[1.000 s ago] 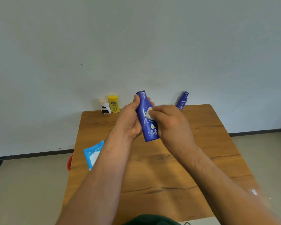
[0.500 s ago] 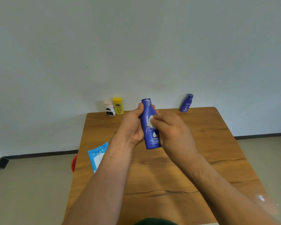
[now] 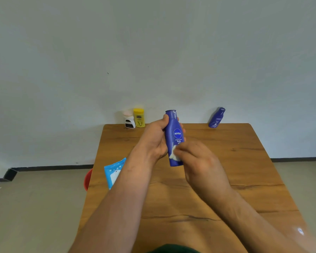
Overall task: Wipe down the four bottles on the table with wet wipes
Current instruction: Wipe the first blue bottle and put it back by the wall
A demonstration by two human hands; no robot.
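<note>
**Wiping the Nivea bottle: keep the grip high, work the wipe low**

Nivea body milk bottle (image 3: 174,137) is held upright in mid-air at frame centre, above the wooden table (image 3: 226,161). Left hand (image 3: 154,139) is wrapped around its upper half, thumb up by the neck, fingers closed on it. Right hand (image 3: 199,161) pinches a small wad of wet wipe (image 3: 173,154) against the lower front of the bottle, fingers closed on the wipe; it's a bit motion-blurred.

How I'd run this step:
- Wipe is small, so use short overlapping strokes and press flat, not with the fingertips only.
- Lower front is covered now. Base and back aren't visible, so can't tell if they're done. Rotate the bottle in the left hand to reach them.
- Left hand masks the upper body and neck. Regrip low at some point to clean that zone and the cap.
- Wet plastic gets slippery: keep the left grip firm, stay over the table.

Remaining bottles stand at the far table edge: white bottle (image 3: 129,120) and yellow bottle (image 3: 139,117) side by side, centre-left; small blue bottle (image 3: 217,117) to the right, leaning against the wall. Wipes pack (image 3: 114,171) sits at the left table edge, mostly hidden behind the left forearm.
</note>
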